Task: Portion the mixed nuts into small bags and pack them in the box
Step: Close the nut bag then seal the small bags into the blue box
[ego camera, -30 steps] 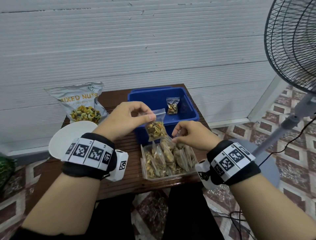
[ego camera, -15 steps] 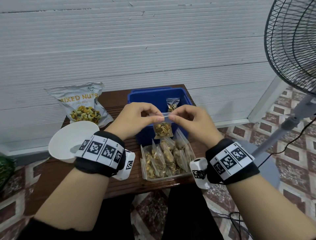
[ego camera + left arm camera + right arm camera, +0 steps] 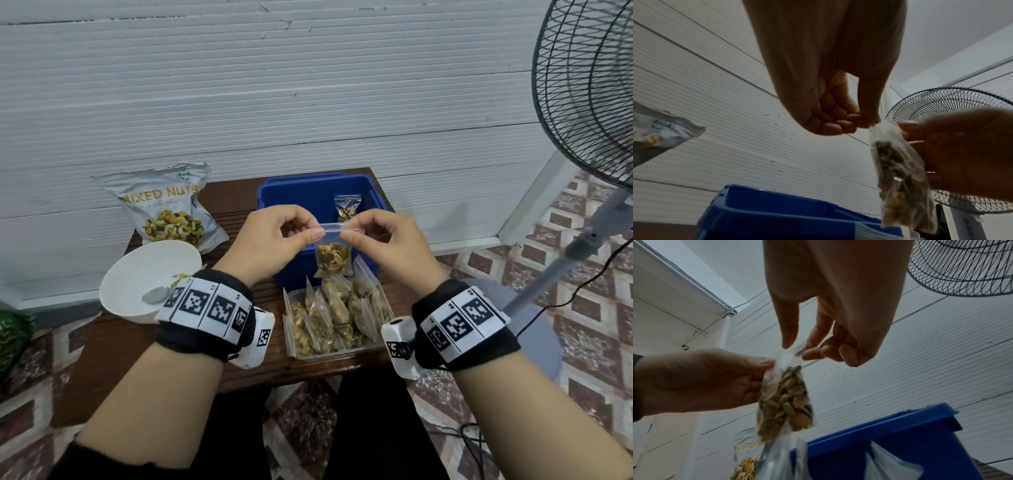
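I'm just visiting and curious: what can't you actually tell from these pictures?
- Head view: whether the small bag is sealed; the hands' fingertips cover its top strip.
- Head view: most of the white bowl's contents; the left wristband hides them.
- Right wrist view: the blue box's inside, seen from below.
- Left wrist view: the nut pouch's label, cut off by the edge.

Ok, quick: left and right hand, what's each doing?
Left hand: pinches the small bag at its top edge.
Right hand: pinches the same top edge.
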Motion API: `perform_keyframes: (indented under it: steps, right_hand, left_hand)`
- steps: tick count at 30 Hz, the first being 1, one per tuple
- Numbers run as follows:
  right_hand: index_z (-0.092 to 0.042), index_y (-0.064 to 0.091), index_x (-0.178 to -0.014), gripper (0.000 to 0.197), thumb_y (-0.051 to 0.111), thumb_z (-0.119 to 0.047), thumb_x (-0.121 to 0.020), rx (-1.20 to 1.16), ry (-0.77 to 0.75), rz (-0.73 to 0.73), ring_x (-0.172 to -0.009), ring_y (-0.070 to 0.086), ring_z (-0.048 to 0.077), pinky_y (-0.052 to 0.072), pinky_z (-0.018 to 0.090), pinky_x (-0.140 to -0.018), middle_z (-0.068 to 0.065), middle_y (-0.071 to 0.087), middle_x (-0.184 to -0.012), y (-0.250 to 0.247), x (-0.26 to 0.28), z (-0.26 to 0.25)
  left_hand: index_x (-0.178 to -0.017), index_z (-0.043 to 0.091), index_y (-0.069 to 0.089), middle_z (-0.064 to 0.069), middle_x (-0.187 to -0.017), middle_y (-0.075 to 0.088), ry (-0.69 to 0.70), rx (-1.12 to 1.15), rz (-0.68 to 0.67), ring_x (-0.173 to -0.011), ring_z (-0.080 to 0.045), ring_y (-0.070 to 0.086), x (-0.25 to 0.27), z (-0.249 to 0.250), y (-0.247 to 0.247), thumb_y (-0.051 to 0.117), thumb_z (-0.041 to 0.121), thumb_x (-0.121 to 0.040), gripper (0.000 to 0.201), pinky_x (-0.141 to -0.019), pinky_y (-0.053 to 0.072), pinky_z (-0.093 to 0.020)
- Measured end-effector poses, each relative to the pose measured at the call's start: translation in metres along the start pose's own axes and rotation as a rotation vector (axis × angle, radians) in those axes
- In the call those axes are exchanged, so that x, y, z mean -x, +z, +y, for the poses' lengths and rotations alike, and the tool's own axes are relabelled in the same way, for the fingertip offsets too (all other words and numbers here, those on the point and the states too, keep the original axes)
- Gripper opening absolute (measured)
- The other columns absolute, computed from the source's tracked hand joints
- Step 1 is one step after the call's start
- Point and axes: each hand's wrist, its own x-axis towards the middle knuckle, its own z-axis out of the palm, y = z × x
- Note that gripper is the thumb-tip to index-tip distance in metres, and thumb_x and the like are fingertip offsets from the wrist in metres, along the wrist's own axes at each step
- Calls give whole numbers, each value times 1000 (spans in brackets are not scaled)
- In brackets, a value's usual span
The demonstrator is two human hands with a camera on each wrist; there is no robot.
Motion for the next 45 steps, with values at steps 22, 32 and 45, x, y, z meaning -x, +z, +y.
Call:
perform_keyframes:
  steps: [22,32,45]
  right_hand:
    - [-20,69,-81,8,68,-14,-86,336,-38,-166,-61,52,-5,37,9,-59,-14,61,-69,-21,-18,-33]
    - [-14,66,-86,2,65,-14,-87,795,33,-337,-76,60,15,46,21,-68,2,68,-80,-56,-113,-51]
    - [-19,62,-79,15,64,-4,-83,1128,215,-789,-83,54,15,39,20,-60,-2,62,-82,-7,-201,45]
  left_hand:
    - [-86,31,69,12,-84,69,36,90,30,-80,-2,63,-4,10,-1,70,27,-84,4,-72,49,-17]
    - [-98,20,65,3,-100,66,-364,-20,228,-99,-15,61,-34,-62,-28,63,27,-91,10,-91,48,-31]
    - [-144,11,32,-7,-140,47,-595,7,14,-122,-24,49,-69,-98,-8,41,29,-102,48,-85,38,-24]
